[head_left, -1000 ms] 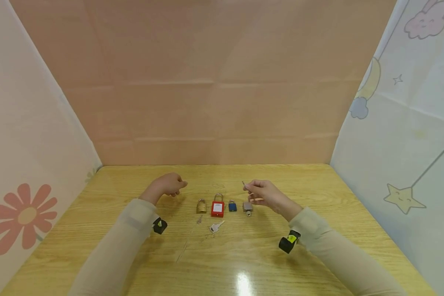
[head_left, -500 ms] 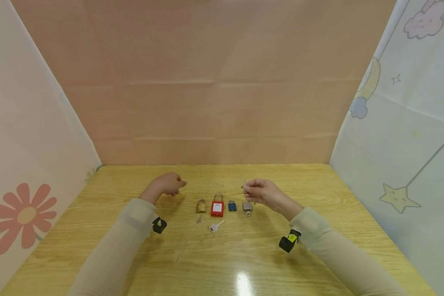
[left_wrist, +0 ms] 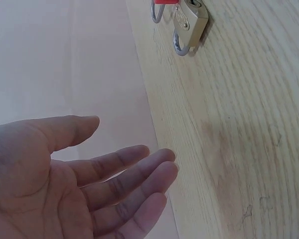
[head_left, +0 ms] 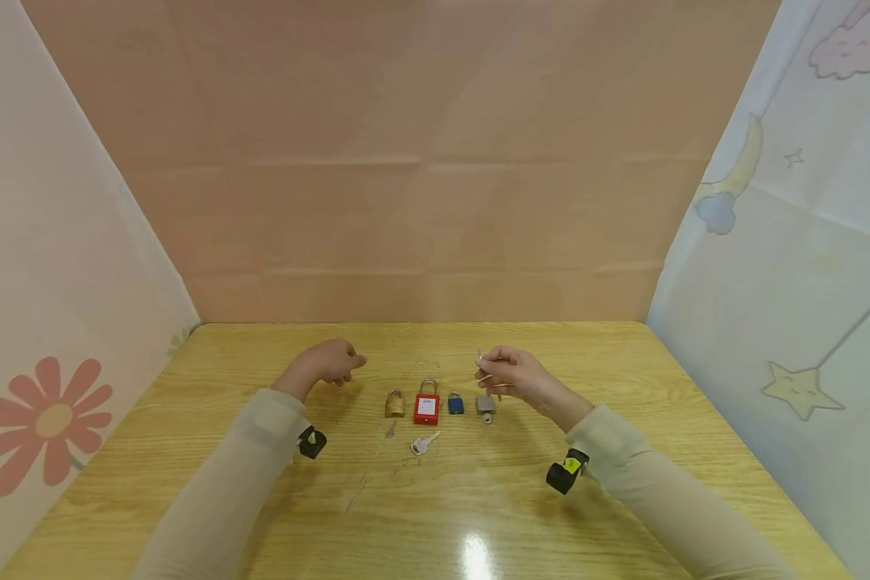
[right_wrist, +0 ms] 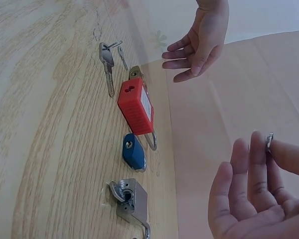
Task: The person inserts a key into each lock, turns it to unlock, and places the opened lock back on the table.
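My right hand (head_left: 518, 376) is raised above the silver padlock (head_left: 485, 405), pinching a small silver key (right_wrist: 269, 142) between thumb and index finger. Much of that key is hidden by the fingertips. In the right wrist view, the silver padlock has a small cover swung aside from its keyhole. My left hand (left_wrist: 104, 184) hovers at the left with relaxed fingers and holds nothing. Nearest to it is a brass padlock (head_left: 395, 404). A red padlock (head_left: 426, 408) with a white label and a small blue padlock (head_left: 455, 404) complete the row.
In front of the row, a larger key (head_left: 424, 442) with a ring lies on the wooden table (head_left: 435, 515). A smaller key (head_left: 391, 430) lies below the brass padlock. A pinkish backdrop (head_left: 420, 201) rises behind the table, with printed panels on both sides.
My right hand has risen slightly, and the key has turned in its fingertips from leaning left to nearly upright. The left hand and the padlocks stay in place.
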Action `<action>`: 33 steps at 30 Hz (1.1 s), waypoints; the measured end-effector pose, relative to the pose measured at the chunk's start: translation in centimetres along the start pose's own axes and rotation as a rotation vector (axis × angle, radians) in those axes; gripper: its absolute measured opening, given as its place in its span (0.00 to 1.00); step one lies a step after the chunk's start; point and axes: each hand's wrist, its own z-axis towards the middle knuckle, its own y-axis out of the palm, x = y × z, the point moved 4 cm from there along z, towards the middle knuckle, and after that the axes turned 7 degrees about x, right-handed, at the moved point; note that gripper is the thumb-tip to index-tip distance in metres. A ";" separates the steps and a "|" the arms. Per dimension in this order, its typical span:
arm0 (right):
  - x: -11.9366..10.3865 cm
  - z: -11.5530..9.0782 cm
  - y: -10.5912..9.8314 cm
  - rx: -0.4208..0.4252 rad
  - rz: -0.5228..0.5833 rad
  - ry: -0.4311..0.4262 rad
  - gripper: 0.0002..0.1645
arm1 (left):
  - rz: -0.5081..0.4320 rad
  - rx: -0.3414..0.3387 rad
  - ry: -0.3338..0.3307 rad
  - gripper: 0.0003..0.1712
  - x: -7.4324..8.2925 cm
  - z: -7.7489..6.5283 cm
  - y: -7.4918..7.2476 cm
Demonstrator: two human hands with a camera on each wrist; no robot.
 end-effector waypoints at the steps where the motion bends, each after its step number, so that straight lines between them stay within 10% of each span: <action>1: 0.0 0.0 0.0 0.005 0.000 0.001 0.17 | 0.001 -0.001 -0.001 0.28 0.0 0.0 0.0; 19: 0.7 -0.1 -0.6 0.086 0.010 0.063 0.13 | 0.030 0.007 0.013 0.28 1.3 0.0 0.4; 33: 1.1 -0.1 -0.8 0.098 0.042 0.090 0.11 | 0.113 0.137 0.193 0.16 9.5 0.2 3.8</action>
